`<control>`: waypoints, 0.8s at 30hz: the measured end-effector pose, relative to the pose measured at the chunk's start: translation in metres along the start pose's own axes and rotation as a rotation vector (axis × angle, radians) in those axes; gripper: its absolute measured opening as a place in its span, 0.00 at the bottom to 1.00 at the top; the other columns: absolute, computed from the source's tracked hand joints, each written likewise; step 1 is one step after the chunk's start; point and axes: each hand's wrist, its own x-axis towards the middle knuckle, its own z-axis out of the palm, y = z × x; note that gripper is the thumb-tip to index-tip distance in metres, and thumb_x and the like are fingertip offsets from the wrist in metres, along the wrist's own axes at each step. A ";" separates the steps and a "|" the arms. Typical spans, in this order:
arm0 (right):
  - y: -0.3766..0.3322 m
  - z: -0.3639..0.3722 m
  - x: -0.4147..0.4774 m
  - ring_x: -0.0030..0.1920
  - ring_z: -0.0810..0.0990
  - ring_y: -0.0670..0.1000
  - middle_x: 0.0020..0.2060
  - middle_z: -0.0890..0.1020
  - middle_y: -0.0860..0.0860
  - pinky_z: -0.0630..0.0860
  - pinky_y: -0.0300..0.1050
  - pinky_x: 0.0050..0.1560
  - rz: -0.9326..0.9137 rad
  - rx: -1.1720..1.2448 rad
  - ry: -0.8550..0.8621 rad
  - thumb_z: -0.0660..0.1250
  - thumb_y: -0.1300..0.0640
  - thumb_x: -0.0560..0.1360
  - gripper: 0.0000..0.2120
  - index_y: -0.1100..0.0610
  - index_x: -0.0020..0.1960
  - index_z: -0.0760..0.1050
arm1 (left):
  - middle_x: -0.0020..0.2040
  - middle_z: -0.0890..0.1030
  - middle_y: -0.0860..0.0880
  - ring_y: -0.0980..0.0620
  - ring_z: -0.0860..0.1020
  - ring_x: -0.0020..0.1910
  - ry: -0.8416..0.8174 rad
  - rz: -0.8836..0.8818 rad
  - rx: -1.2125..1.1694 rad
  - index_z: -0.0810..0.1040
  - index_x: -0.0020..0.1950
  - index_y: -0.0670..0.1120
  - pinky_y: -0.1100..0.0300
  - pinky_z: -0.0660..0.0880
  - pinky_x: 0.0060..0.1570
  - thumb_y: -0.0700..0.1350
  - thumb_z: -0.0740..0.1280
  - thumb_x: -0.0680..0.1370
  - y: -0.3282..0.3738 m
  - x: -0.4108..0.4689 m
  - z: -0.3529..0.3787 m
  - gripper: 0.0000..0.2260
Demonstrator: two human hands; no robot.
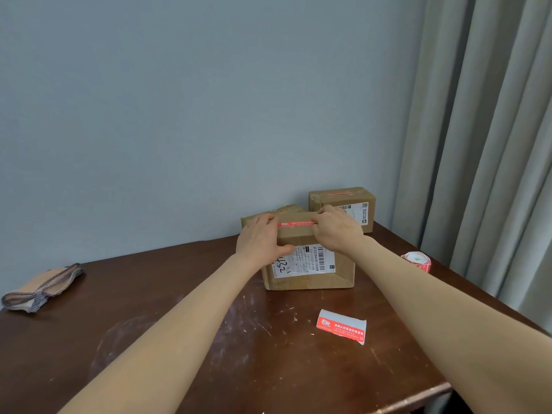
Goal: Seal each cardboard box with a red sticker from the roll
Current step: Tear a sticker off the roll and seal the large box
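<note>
A cardboard box (310,276) with a white shipping label stands mid-table. A red sticker (294,224) lies along its top seam. My left hand (260,239) rests flat on the box's top left, thumb down the front face. My right hand (337,227) presses the sticker's right end with bent fingers. A second box (355,204) with a red sticker on top stands behind at the right. A third box (288,208) peeks out behind the near one. The red sticker roll (418,260) sits at the table's right edge.
A loose red and white sticker piece (342,325) lies on the dark wooden table (167,339) in front of the box. A folded cloth (41,288) lies at the far left. A wall stands behind the table and curtains (490,144) hang at right.
</note>
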 end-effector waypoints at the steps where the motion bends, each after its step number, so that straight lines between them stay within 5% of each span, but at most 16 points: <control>1: 0.001 0.001 0.000 0.66 0.67 0.58 0.65 0.71 0.55 0.67 0.54 0.64 0.007 0.003 -0.012 0.52 0.55 0.80 0.19 0.58 0.62 0.76 | 0.71 0.67 0.49 0.49 0.66 0.69 -0.010 0.004 0.006 0.65 0.73 0.48 0.53 0.66 0.65 0.64 0.67 0.72 0.000 0.001 0.000 0.34; 15: 0.004 0.000 0.004 0.64 0.67 0.59 0.63 0.72 0.56 0.67 0.53 0.62 0.014 0.007 0.005 0.49 0.53 0.81 0.21 0.56 0.63 0.76 | 0.70 0.69 0.49 0.48 0.67 0.68 -0.086 -0.013 -0.045 0.66 0.72 0.50 0.51 0.70 0.63 0.61 0.60 0.76 -0.005 0.005 -0.002 0.28; 24: 0.001 -0.003 0.003 0.66 0.66 0.59 0.65 0.70 0.57 0.67 0.55 0.64 0.035 0.004 -0.055 0.49 0.54 0.80 0.20 0.56 0.63 0.76 | 0.74 0.64 0.49 0.47 0.62 0.71 -0.147 0.012 0.006 0.63 0.75 0.50 0.51 0.67 0.66 0.62 0.63 0.74 -0.006 0.004 -0.004 0.32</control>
